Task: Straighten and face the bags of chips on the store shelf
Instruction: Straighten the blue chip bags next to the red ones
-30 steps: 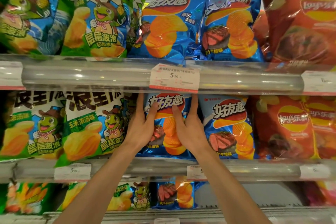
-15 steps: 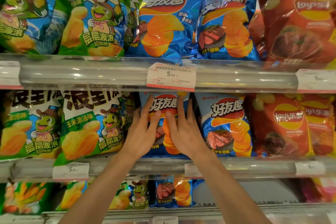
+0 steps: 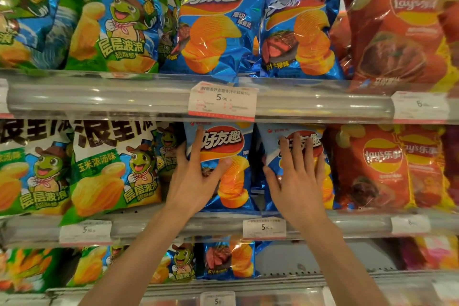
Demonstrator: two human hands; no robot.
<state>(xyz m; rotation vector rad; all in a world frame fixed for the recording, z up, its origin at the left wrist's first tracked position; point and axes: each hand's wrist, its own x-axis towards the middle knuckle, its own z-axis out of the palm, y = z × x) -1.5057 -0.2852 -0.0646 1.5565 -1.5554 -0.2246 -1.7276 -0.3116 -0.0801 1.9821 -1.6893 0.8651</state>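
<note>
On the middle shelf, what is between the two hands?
In the head view: orange chip artwork of the left blue bag, then a dark gap before the right blue bag.

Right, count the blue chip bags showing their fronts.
5: two on the top shelf, two on the middle shelf, under the left hand and right hand, one below. More may sit behind.
</note>
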